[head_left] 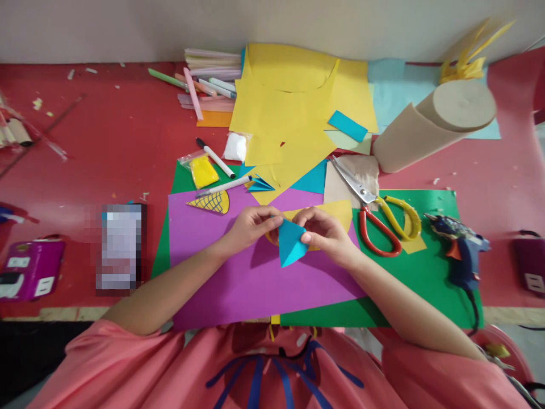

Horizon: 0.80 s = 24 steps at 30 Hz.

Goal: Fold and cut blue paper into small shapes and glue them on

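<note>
A small folded piece of blue paper (290, 243), pointed at its lower end, is held up between my two hands. My left hand (256, 228) pinches its upper left corner. On the other side, my right hand (324, 232) grips the right edge with the thumb in front. Behind the fold lies a yellow paper piece (340, 218), partly hidden by my fingers. Under my hands spreads a purple sheet (213, 272). Just beyond my left hand rest a yellow paper cone with a drawn grid (213, 201) and a folded blue paper fan (260, 184).
Scissors (366, 196) with red and yellow handles lie to the right, near a glue gun (462, 250) on a green sheet (421, 284). A roll of brown paper (430, 128) stands behind them. Yellow sheets (293, 102), markers (217, 158) and a pixelated phone (121, 247) are around.
</note>
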Motion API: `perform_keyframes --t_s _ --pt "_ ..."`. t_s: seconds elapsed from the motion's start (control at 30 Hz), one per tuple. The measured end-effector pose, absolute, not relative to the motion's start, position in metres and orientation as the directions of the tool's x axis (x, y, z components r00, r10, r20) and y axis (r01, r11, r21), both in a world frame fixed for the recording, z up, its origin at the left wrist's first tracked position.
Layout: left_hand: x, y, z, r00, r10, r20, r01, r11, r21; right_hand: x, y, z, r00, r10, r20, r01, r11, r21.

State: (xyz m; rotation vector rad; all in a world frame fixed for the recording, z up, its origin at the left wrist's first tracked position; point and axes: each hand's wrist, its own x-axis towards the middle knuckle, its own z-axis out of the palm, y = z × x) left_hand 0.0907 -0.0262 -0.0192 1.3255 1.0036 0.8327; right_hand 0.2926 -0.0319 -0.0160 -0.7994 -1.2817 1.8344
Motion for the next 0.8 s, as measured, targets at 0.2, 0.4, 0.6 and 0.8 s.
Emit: perform_keyframes --t_s 0.2,0.4,0.6,0.8 --pt "0.093 -0.029 -0.018 0.398 0.912 -0.095 0.148 0.038 0.988 0.294 -0.035 -0.019 -0.477 0.879 -0.007 -0.106 -0.065 -0.992" --pt "0.094 -0.03 -0.027 0.434 0.901 -0.007 0.238 -0.108 0.965 0.294 -0.037 -0.018 -0.429 0.9 0.079 -0.026 0.075 -0.997" --pt "0.092 -0.031 -0.029 0.323 0.881 0.346 0.24 -0.43 0.871 0.295 -0.036 -0.016 -0.387 0.921 0.049 0.049 0.074 -0.996" --pt "0.085 -0.036 -0.026 0.434 0.776 0.458 0.351 -0.614 0.707 0.293 -0.037 -0.015 -0.304 0.951 0.066 0.152 0.116 -0.982"
